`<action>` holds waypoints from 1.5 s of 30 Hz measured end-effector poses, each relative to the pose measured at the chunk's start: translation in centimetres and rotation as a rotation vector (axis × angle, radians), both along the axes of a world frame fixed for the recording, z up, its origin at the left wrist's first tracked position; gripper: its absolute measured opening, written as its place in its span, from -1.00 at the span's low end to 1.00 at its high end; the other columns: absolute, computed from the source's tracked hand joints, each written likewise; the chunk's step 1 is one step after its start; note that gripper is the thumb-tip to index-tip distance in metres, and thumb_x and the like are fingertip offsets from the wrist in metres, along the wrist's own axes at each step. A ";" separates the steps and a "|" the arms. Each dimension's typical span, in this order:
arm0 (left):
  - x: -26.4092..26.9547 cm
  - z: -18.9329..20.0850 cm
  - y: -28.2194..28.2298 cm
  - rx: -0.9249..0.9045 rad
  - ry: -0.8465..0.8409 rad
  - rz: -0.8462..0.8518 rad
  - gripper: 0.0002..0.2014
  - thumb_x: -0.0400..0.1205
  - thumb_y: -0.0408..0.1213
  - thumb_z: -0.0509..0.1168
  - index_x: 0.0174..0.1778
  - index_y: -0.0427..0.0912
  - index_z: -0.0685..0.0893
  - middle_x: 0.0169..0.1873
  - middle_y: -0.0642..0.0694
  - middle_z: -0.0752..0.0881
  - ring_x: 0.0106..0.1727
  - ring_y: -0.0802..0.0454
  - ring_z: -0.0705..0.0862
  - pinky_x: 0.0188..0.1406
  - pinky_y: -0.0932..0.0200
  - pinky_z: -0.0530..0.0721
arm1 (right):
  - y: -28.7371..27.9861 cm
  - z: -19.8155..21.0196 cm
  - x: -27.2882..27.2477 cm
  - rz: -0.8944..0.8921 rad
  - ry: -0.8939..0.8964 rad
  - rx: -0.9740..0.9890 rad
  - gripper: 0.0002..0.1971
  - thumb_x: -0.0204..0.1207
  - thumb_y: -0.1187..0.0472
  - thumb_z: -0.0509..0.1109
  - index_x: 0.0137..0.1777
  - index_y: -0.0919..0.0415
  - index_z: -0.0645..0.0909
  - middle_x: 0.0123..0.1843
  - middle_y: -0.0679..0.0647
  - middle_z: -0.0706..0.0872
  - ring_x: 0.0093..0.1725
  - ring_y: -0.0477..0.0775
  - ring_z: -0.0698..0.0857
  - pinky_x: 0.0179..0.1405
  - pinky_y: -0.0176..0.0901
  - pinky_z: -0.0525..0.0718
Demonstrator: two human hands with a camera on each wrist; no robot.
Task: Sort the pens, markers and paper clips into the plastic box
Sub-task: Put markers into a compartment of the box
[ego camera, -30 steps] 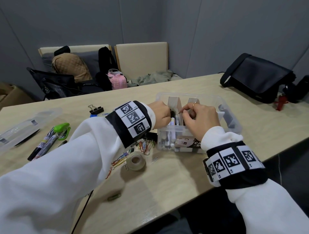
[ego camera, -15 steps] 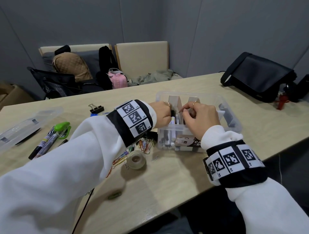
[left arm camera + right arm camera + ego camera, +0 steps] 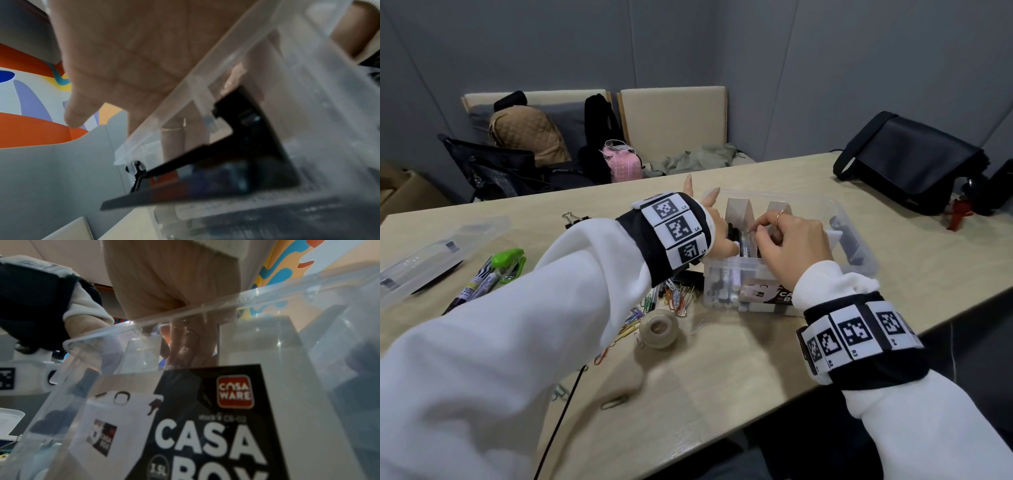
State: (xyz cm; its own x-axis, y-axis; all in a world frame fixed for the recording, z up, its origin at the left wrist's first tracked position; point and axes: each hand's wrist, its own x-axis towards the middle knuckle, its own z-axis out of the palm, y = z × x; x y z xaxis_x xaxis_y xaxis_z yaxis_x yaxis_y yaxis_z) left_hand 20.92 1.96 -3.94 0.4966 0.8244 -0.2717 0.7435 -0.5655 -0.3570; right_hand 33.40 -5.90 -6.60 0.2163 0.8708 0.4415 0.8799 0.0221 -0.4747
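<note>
Here I see a clear plastic box sitting on the pale wooden bench. The box is see-through, with smooth walls and rounded corners. A shiny black and white label is stuck on its near wall. Stiff pale cards stand up inside it and split it into parts.

My left hand is at the left end of the box. Its fingers are stretched out straight and wide, and it holds nothing. Through the left wrist camera I see the flat palm just over the box's rim.

My right hand is over the middle of the box. Its fingers are bent, with thumb and first finger pinching the top of a thin black pen. The pen stands upright in the left part of the box, next to other markers with black and white caps.

To the left of the box, a heap of bright wire paper clips lies on the bench. A round roll of tape sits near them. Further left lie a few fat markers beside a glossy green stapler. A flat clear lid lies at the far left. A soft black bag rests on the far right corner.
</note>
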 end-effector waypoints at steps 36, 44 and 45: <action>-3.7 -2.1 0.4 -0.159 -0.863 -0.220 -0.36 0.40 -0.03 -0.15 0.15 -0.19 0.72 0.19 -0.21 0.66 0.37 -0.06 0.48 0.29 0.01 0.49 | -0.2 0.5 -0.6 -0.040 0.003 -0.107 -0.79 0.57 0.09 0.25 0.00 -0.01 0.73 -0.22 0.08 0.77 -0.14 0.20 0.69 -0.16 -0.04 0.69; -6.2 -1.5 -2.0 -0.261 -1.021 -0.288 -0.54 0.43 -0.17 0.03 0.06 -0.08 0.78 -0.09 0.00 0.77 0.03 -0.01 0.71 0.09 0.17 0.61 | -0.2 0.5 -0.6 -0.053 0.007 -0.113 -0.79 0.56 0.11 0.27 -0.01 0.01 0.75 -0.18 0.15 0.77 -0.12 0.21 0.68 -0.15 -0.04 0.67; -6.6 -1.0 -2.2 -0.297 -1.092 -0.271 -0.58 0.43 -0.18 0.05 0.00 -0.07 0.79 -0.17 0.01 0.79 -0.09 0.01 0.73 -0.02 0.19 0.66 | -0.2 0.5 -0.7 -0.056 0.007 -0.114 -0.80 0.56 0.11 0.27 -0.02 0.00 0.75 -0.18 0.15 0.77 -0.12 0.21 0.68 -0.16 -0.06 0.67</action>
